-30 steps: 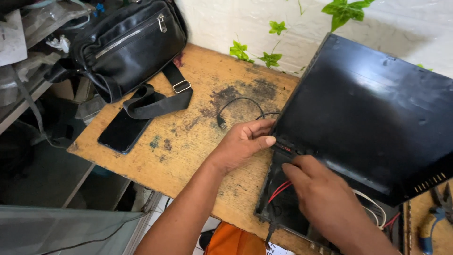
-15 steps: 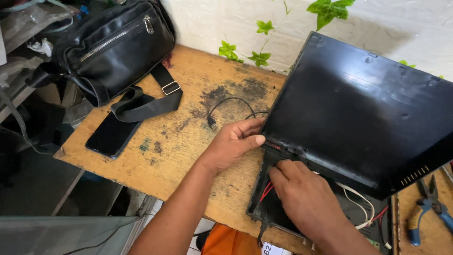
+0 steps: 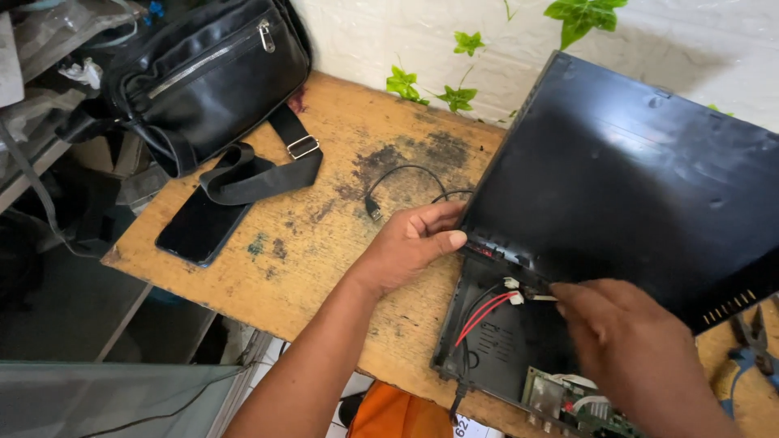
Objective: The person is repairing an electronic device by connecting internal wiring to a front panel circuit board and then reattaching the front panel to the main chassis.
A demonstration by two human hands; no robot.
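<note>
**Head view: set-top box opened on stained bench**

Wooden table [image 3: 268,243], worn and blotched. Black metal cover [image 3: 625,186] tilted up over plastic base [image 3: 503,341] at table's right edge; likely light, stiff, thin-edged, best taken by the rim. Left hand [image 3: 414,243] pinching cover's lower corner. Right hand [image 3: 625,341] curled, fingertips at white connector [image 3: 513,284] on thin red wires [image 3: 487,312]; fragile, grip the plug.

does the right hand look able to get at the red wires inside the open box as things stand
Probably yes: the left hand props the black lid up, and the right hand already reaches under it, beside the red wires, with nothing between.
</note>
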